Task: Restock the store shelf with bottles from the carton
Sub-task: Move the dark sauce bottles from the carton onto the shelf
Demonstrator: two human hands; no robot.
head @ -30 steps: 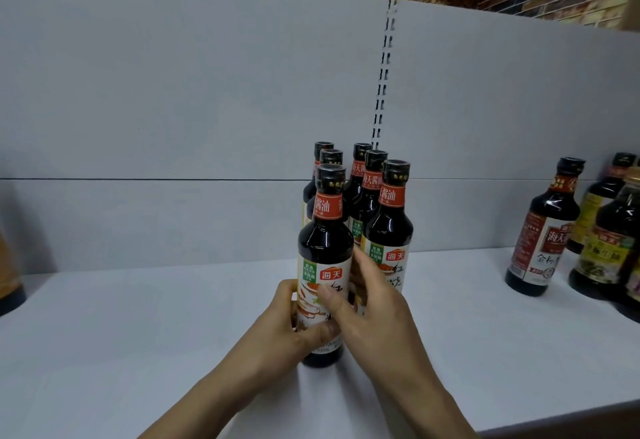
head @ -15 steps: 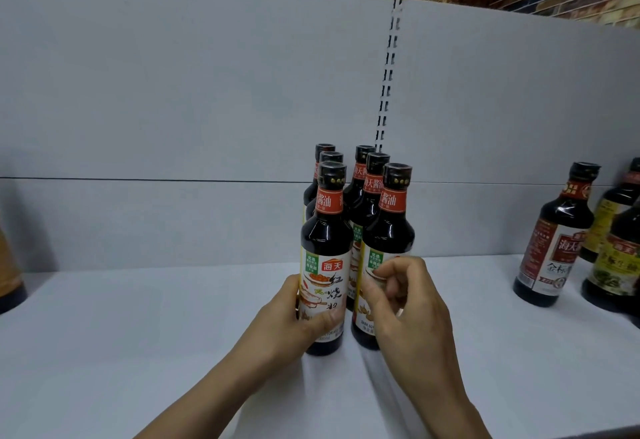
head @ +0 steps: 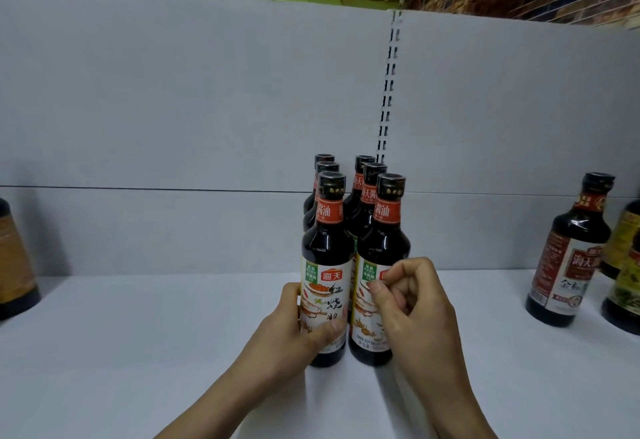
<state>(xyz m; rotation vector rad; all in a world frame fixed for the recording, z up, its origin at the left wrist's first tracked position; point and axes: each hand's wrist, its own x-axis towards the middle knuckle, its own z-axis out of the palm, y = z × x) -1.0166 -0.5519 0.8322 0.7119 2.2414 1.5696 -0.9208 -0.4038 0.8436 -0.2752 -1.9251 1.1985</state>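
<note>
Several dark soy sauce bottles with red neck bands stand in two rows on the white shelf. My left hand grips the front left bottle low on its label, thumb across the front. The front right bottle stands touching it. My right hand hovers in front of that bottle's label with its fingers curled into the palm, holding nothing. The rear bottles show only their necks and caps. No carton is in view.
A different dark bottle with a red label stands to the right, with others cut off at the frame edge. Another bottle sits at the far left. A grey back panel with a slotted upright closes the shelf behind.
My right hand left the front left bottle, moved right and curled up before the front right bottle. The front left bottle's label now faces me. The view has shifted slightly left.
</note>
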